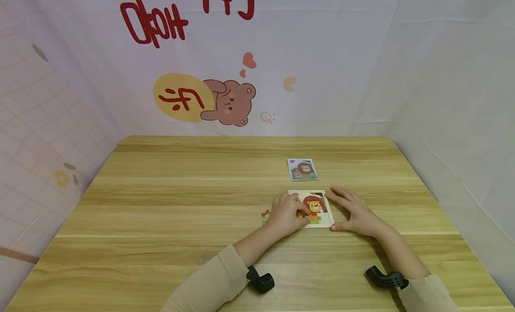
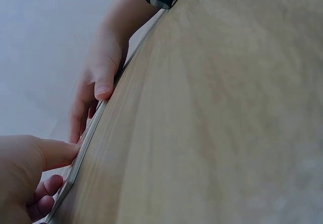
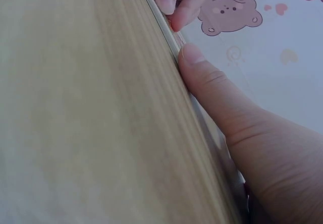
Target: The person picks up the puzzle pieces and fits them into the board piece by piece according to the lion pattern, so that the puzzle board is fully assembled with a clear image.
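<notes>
A lion jigsaw puzzle in a pale wooden frame (image 1: pixel 329 213) lies on the table. My left hand (image 1: pixel 284 215) reaches over its left part, thumb and index finger pinching an orange puzzle piece (image 1: pixel 304 215) low in the picture. That hand hides much of the puzzle's left side. Along the frame's right edge rests my right hand (image 1: pixel 357 213), its thumb at the lower corner and its fingers spread near the upper one. In the right wrist view, the right thumb (image 3: pixel 217 90) touches the frame's side. A red and green puzzle piece (image 1: pixel 265 217) shows partly beside the left hand.
Beyond the frame lies a card (image 1: pixel 302 170) with a lion picture. The wooden table (image 1: pixel 181 204) extends around both hands. A white printed cloth (image 1: pixel 314 48) hangs at the back and sides. Black wrist devices (image 1: pixel 261 280) sit on both wrists.
</notes>
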Demonstrator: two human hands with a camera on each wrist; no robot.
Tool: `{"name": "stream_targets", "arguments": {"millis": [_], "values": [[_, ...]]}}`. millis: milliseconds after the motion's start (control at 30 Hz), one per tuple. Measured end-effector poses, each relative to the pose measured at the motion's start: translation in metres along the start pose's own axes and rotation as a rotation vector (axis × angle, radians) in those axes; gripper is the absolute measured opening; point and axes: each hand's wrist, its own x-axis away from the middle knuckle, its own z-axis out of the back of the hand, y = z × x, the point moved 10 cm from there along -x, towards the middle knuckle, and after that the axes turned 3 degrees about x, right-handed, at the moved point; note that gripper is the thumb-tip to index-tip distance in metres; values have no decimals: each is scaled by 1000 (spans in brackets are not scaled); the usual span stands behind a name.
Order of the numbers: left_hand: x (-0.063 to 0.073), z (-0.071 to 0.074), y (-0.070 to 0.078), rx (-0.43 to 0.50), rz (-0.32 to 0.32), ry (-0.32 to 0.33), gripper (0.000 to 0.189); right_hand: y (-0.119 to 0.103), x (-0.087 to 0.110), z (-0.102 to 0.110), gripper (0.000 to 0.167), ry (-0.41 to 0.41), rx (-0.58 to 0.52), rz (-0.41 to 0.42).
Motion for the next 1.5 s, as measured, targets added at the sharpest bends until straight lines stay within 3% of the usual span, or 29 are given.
{"name": "stream_targets", "arguments": {"millis": [333, 600, 967, 1133, 1367, 1500], "values": [[3, 1, 0, 5, -30, 1, 13, 2, 1, -2, 91, -5, 5, -11], [15, 23, -3, 67, -75, 52, 21, 1, 1, -2, 91, -3, 4, -10], [43, 55, -32, 171, -87, 86, 25, 4, 1, -3, 93, -9, 9, -18], [54, 66, -46, 172, -80, 88, 29, 4, 1, -3, 93, -12, 8, -23], [63, 77, -65, 159, -21, 75, 34, 5, 1, -4, 93, -20, 13, -23], [67, 77, -75, 143, 30, 36, 40, 5, 2, -4, 92, -15, 13, -19]]}}
